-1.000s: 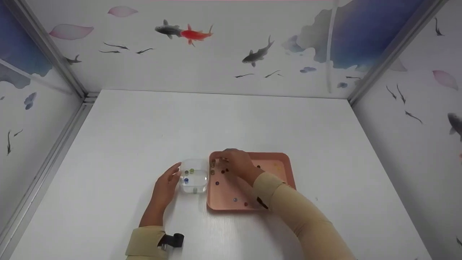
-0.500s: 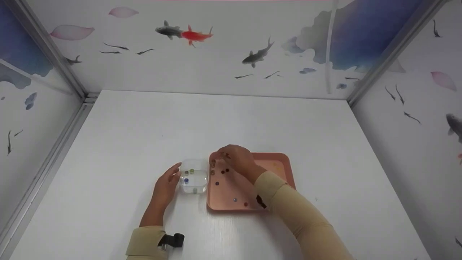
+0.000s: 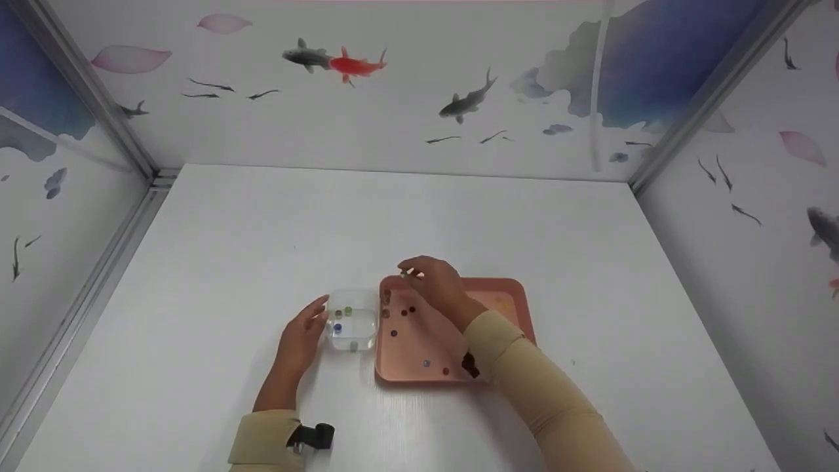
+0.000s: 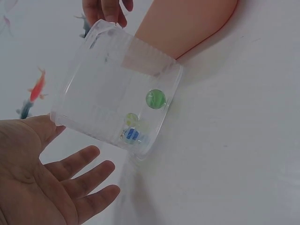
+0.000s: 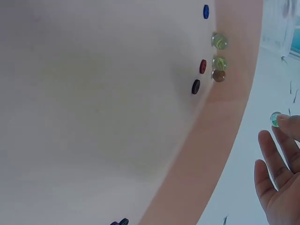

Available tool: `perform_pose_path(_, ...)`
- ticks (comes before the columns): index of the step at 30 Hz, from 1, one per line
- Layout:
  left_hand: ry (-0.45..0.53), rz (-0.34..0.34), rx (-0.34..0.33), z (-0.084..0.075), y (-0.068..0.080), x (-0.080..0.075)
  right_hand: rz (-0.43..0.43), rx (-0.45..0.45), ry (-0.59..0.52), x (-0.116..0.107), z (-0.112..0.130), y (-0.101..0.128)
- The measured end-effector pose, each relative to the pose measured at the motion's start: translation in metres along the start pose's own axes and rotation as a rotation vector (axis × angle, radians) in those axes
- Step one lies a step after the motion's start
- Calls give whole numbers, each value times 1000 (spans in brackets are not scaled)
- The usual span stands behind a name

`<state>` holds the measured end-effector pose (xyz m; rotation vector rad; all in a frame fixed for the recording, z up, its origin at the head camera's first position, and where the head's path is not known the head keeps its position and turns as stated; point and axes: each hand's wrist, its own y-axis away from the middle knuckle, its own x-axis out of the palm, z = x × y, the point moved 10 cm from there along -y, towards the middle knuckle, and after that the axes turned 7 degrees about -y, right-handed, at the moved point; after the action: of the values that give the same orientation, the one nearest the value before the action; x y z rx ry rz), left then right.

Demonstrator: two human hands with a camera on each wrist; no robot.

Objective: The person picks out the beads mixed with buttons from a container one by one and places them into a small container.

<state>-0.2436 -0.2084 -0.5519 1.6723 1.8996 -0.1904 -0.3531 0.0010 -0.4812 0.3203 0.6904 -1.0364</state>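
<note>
My right hand [image 3: 438, 283] is over the tray's far left corner, pinching a clear green glass marble [image 5: 274, 119] between thumb and forefinger. The pink tray [image 3: 419, 373] holds scattered small buttons, among them a red button [image 5: 203, 66], a black button [image 5: 196, 86] and a blue button [image 5: 206, 11]. Along its left wall lie several marbles [image 5: 219, 41]. Beside the tray's left edge stands a clear plastic box [image 3: 354, 337] with several marbles inside, including a large green marble [image 4: 155, 99]. My left hand [image 3: 303, 337] rests against the box's left side, fingers extended.
Both things stand on a white table [image 3: 393, 223]. White panels with painted fish [image 3: 354, 64] rise at the back and sides. A black wrist mount [image 3: 318, 436] juts from the left sleeve; yellow bits [image 3: 503, 300] lie at the tray's far right.
My right hand has risen out of the tray's left corner, away from the marbles there, carrying the pinched marble up toward the far rim. The left hand and box have stayed put.
</note>
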Motion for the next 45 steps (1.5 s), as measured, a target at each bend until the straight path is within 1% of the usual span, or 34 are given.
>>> perform_pose_path(2, -4, 0, 7, 0, 0, 0, -8, -5, -13, -2, 2, 0)
perform_pose_path(5, -15, -3, 15, -1, 0, 0, -23, -37, -12, -5, 9, 0)
perform_pose_path(11, -19, -2, 8, 0, 0, 0, -37, -28, -32, -6, 14, 0)
perform_pose_path(17, -11, -11, 23, -1, 1, -1, -66, -64, -57, -6, 20, 0)
perform_pose_path(23, -23, -13, 26, -3, 1, -1, -69, -62, -123, -4, 22, 2)
perform_pose_path(27, -17, -7, 19, -2, 2, -1, -70, -62, -131, -4, 23, 2)
perform_pose_path(32, -19, -3, 28, -2, 1, -1, -73, -81, -157, -4, 27, 3)
perform_pose_path(35, -23, -1, 26, -1, 0, 0, -69, -80, -174, -3, 28, 4)
perform_pose_path(39, -17, 0, 16, 0, 0, 0, -57, -54, -192, 0, 28, 5)
perform_pose_path(45, -13, 0, 20, -1, 1, 0, -52, -44, -254, 3, 30, 9)
